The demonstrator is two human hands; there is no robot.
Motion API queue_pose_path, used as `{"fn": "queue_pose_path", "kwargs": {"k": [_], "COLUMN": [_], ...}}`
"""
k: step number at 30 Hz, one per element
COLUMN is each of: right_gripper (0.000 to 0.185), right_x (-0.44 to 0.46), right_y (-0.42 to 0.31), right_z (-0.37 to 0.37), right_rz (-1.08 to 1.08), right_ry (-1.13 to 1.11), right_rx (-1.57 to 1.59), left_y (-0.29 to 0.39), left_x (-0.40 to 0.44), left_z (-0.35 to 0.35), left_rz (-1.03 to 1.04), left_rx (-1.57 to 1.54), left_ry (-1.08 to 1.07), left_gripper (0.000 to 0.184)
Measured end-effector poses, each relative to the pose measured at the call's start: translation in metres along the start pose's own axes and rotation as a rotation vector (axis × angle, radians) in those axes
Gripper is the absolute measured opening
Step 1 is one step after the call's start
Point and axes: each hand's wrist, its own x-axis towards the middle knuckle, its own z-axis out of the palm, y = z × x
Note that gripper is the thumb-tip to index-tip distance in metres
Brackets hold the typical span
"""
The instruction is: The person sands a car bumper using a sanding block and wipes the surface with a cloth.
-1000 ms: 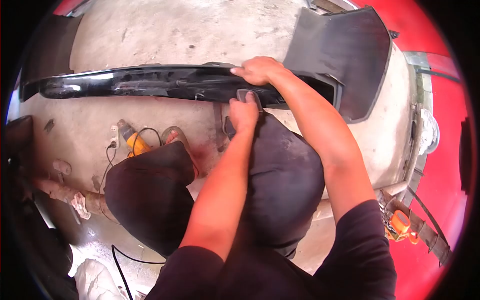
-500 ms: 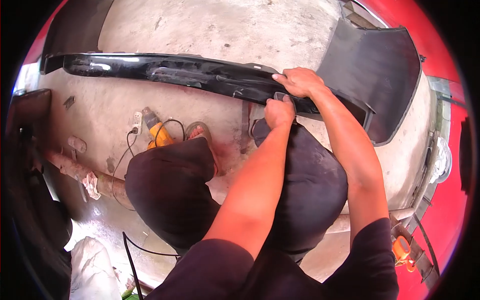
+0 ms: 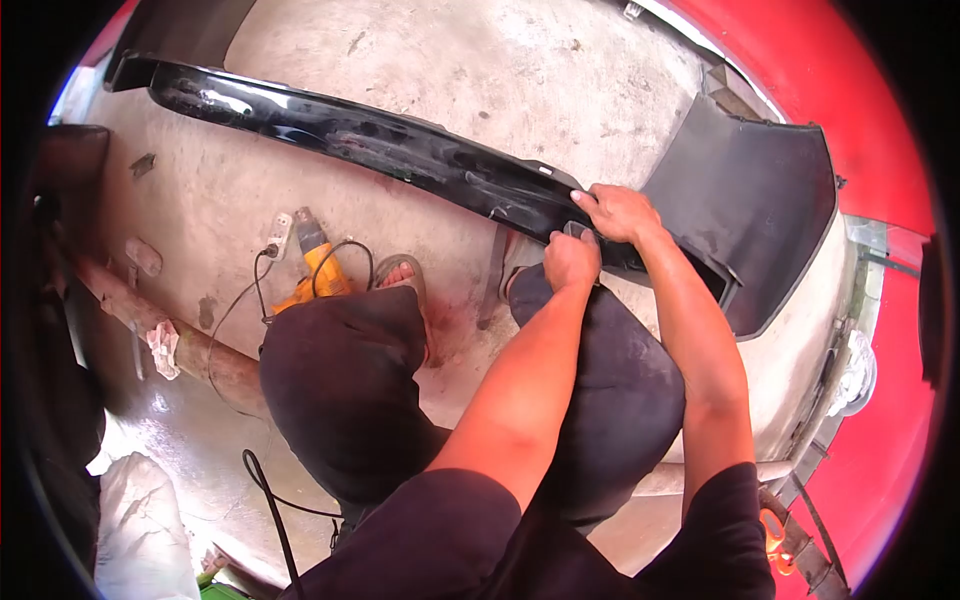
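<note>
A long glossy black car trim panel (image 3: 400,150) runs slantwise in front of me, with scuffs and dull patches near its right half. My left hand (image 3: 573,259) is closed in a fist at the panel's near edge. Between its thumb and the panel shows a small grey flat piece (image 3: 576,228), whose kind I cannot make out. Just right of it, my right hand (image 3: 622,212) lies over the panel's far side and grips it, the thumb pointing left along the surface. Its other fingers are partly hidden. The panel's right part rests by my right knee.
A yellow heat gun (image 3: 322,258) lies on the concrete floor beside a white power socket (image 3: 281,232), its cord looping near my foot. A matte black panel (image 3: 755,200) stands at the right, before red car bodywork (image 3: 850,90). A pipe (image 3: 210,355) crosses at the left.
The view has turned, so the panel now slants more steeply, its left end higher and its right end lower in view. Both hands keep their places on it.
</note>
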Motion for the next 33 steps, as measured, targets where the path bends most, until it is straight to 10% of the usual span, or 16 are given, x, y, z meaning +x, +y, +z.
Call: {"fn": "queue_pose_path", "kwargs": {"k": [33], "right_gripper": [0.057], "right_x": [0.009], "right_y": [0.002], "right_z": [-0.003], "right_rz": [-0.027], "right_ry": [0.009], "right_rx": [-0.028], "left_y": [-0.037], "left_x": [0.013], "left_z": [-0.013], "left_rz": [0.162], "left_rx": [-0.023], "left_ry": [-0.107], "left_gripper": [0.066]}}
